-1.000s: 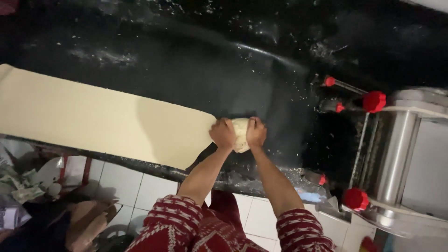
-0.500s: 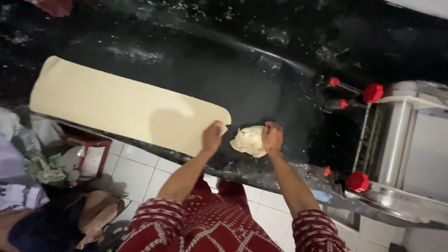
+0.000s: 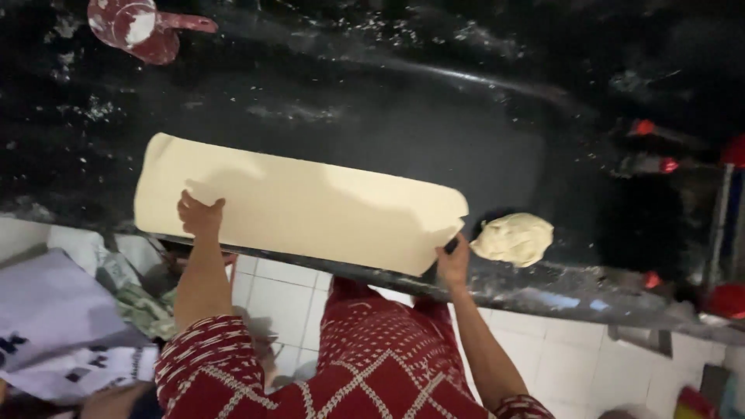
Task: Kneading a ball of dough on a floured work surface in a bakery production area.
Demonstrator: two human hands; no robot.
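A long, pale dough sheet [image 3: 303, 203] lies flat on the dark, flour-dusted tabletop [image 3: 434, 132], close to its near edge. The left hand [image 3: 200, 214] rests on the sheet's near left corner, fingers closed down on the dough. The right hand [image 3: 453, 260] pinches the sheet's near right corner. Just right of that hand sits a small dough lump [image 3: 514, 238]. A red scoop [image 3: 143, 29] lies far left.

The machine [image 3: 729, 233] at the right is running off the frame edge, blurred; the right hand's [image 3: 453, 262] fingertips are hiding under the dough sheet [image 3: 299, 200]; the red scoop [image 3: 143, 27] is being cropped at the top.
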